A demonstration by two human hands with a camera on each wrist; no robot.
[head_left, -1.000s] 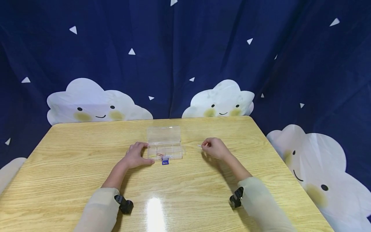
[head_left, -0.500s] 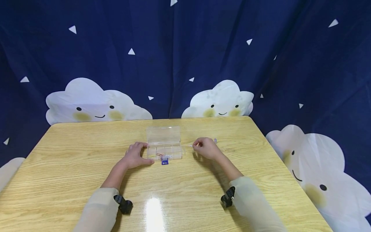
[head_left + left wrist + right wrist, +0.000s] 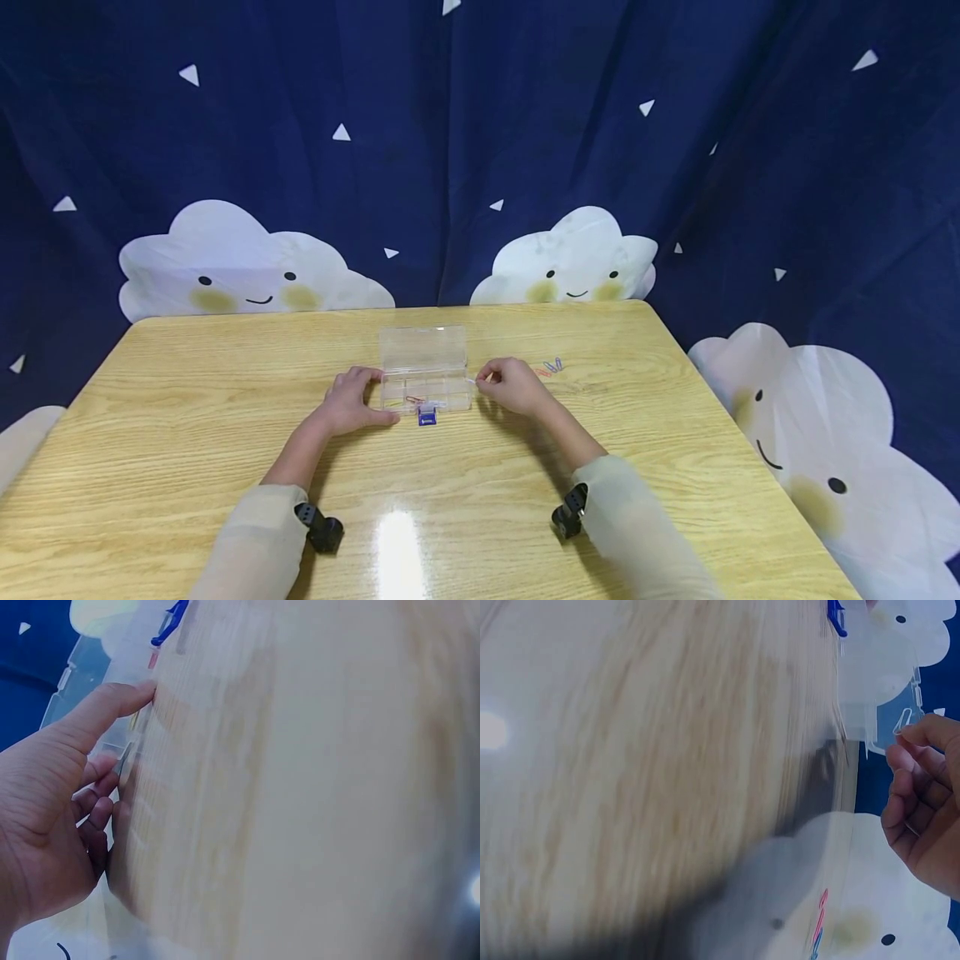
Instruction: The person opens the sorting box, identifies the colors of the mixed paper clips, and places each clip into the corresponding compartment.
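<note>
Two sleeves (image 3: 251, 542), each with a wrist camera (image 3: 326, 533), extend over the tabletop (image 3: 480, 492). The left hand (image 3: 351, 406) grips the left end of a clear box (image 3: 435, 385), thumb at its front corner. The right hand (image 3: 513, 385) pinches a white clip (image 3: 903, 720) at the box's right end; whether clip and box touch is unclear. The box lies toward the tabletop's far edge, latch (image 3: 427, 417) in front, a red clip (image 3: 414, 400) and a yellow clip (image 3: 393, 405) inside, lid (image 3: 423, 348) raised behind. Loose clips (image 3: 558, 364), red and blue, lie toward the far right corner. A curtain (image 3: 525, 150) hangs beyond the far edge.
</note>
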